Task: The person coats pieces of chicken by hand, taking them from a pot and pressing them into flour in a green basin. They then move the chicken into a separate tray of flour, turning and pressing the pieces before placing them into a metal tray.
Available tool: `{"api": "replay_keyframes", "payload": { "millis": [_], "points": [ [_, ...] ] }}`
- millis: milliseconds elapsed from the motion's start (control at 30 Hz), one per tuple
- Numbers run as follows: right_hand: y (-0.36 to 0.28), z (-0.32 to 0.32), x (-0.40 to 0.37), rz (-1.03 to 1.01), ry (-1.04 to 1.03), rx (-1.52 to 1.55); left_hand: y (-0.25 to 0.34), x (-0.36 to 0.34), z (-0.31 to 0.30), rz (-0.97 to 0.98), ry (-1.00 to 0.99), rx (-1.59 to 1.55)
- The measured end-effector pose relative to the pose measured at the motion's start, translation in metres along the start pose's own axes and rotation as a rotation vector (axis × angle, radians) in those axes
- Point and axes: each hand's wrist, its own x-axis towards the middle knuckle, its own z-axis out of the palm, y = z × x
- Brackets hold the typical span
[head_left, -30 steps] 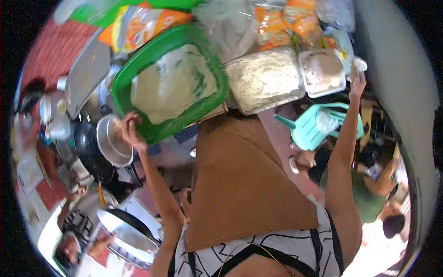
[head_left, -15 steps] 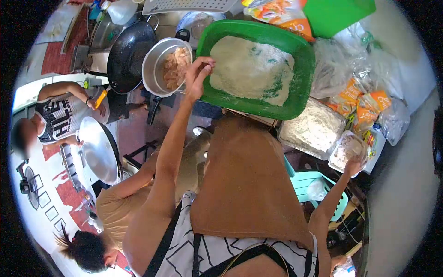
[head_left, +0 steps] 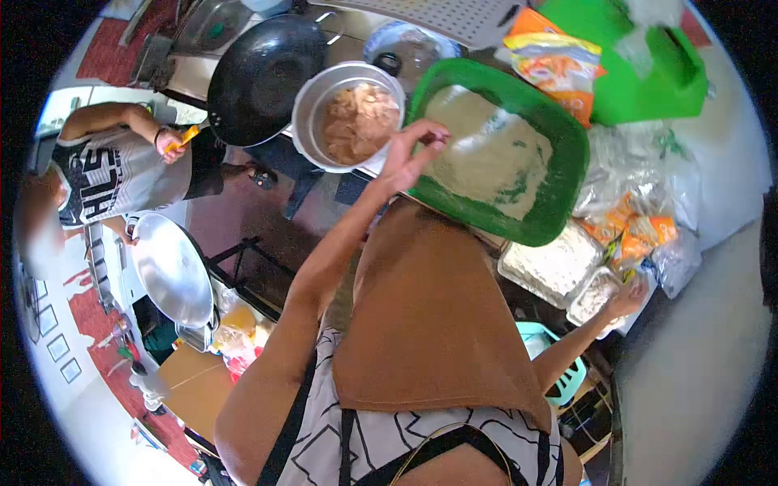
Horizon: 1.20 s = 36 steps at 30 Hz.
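Observation:
My left hand (head_left: 415, 154) hovers at the near left rim of a green basin (head_left: 565, 174). Its fingers are loosely curled, a gap shows between thumb and forefinger, and I see nothing held. Pale flour-like powder (head_left: 486, 150) is spread over the basin's floor. Just left of this hand stands a metal pot (head_left: 304, 121) of raw meat pieces (head_left: 356, 121). At far right, my right hand (head_left: 629, 298) is closed on the edge of a small container (head_left: 596, 298) of whitish, floury contents; its fingertips are partly hidden. Beside that container is a larger tray of flour (head_left: 551, 263).
A black wok (head_left: 267, 81) stands left of the pot. Orange packets (head_left: 644, 236) and clear plastic bags (head_left: 632, 166) lie to the right. Another packet (head_left: 555, 65) is behind the basin. At left, a person (head_left: 121, 162) holds an orange-handled object near a large metal pan (head_left: 172, 271).
My view has shifted, so the basin and pot appear farther right and lower. The person in the brown shirt at my left is out of view. Both hands keep about the same places.

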Motion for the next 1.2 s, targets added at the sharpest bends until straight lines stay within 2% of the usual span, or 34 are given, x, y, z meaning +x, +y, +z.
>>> {"api": "replay_keyframes", "payload": {
  "millis": [33, 100, 167, 233, 300, 367, 400, 467, 500, 567, 633, 667, 700, 767, 833, 900, 967, 1033, 1100, 1133, 1200],
  "points": [
    [-0.031, 0.011, -0.001, 0.055, 0.074, 0.09, 0.0, -0.001, -0.001, -0.002, -0.02, -0.014],
    [-0.13, 0.043, -0.014, -0.073, 0.173, 0.11, 0.0, 0.0, -0.003, -0.002, -0.025, -0.027],
    [-0.192, 0.081, -0.034, -0.075, -0.056, 0.232, 0.0, 0.004, -0.004, -0.034, -0.053, -0.16],
    [-0.254, 0.124, -0.065, -0.133, -0.403, 0.52, 0.001, 0.012, -0.014, -0.071, -0.083, -0.282],
    [-0.311, 0.145, -0.089, -0.141, -0.865, 0.349, 0.014, 0.017, -0.029, -0.36, -0.244, -0.544],
    [-0.312, 0.192, -0.114, -0.397, -1.009, 0.166, 0.031, 0.016, -0.044, -0.352, -0.236, -0.539],
    [-0.312, 0.212, -0.126, -0.4, -1.017, 0.157, 0.036, 0.012, -0.055, -0.302, -0.275, -0.543],
    [-0.321, 0.24, -0.145, -0.557, -0.94, -0.135, 0.038, 0.008, -0.083, -0.261, -0.305, -0.553],
    [-0.329, 0.246, -0.15, -0.562, -0.95, -0.143, 0.036, 0.007, -0.099, -0.262, -0.319, -0.525],
    [-0.343, 0.256, -0.164, -0.709, -0.92, -0.13, 0.031, 0.004, -0.129, -0.272, -0.328, -0.505],
    [-0.353, 0.264, -0.181, -0.683, -0.918, -0.07, 0.026, 0.003, -0.155, -0.394, -0.279, -0.519],
    [-0.359, 0.267, -0.188, -0.656, -0.901, -0.001, 0.026, 0.002, -0.16, -0.308, -0.172, -0.482],
    [-0.362, 0.266, -0.192, -0.657, -0.908, -0.008, 0.024, 0.001, -0.167, -0.314, -0.17, -0.489],
    [-0.368, 0.26, -0.195, -0.712, -0.93, -0.023, 0.014, 0.004, -0.178, -0.404, -0.126, -0.267],
    [-0.374, 0.252, -0.197, -0.724, -0.964, -0.031, 0.003, 0.008, -0.18, -0.442, -0.111, -0.268],
    [-0.375, 0.233, -0.199, -0.721, -1.005, -0.055, -0.002, 0.011, -0.177, -0.429, -0.056, 0.116],
    [-0.377, 0.216, -0.199, -0.781, -1.057, -0.072, -0.011, 0.011, -0.168, -0.458, -0.102, 0.148],
    [-0.388, 0.202, -0.191, -0.757, -1.125, -0.09, -0.013, 0.013, -0.163, -0.377, -0.106, 0.585],
    [-0.392, 0.188, -0.183, -0.72, -1.282, -0.179, -0.02, 0.015, -0.159, -0.417, -0.151, 0.655],
    [-0.384, 0.186, -0.18, -0.71, -1.281, -0.185, -0.025, 0.016, -0.156, -0.457, -0.189, 0.729],
    [-0.357, 0.186, -0.171, -0.692, -0.939, -0.114, -0.027, 0.022, -0.152, -0.493, -0.229, 0.801]
  ]
}}
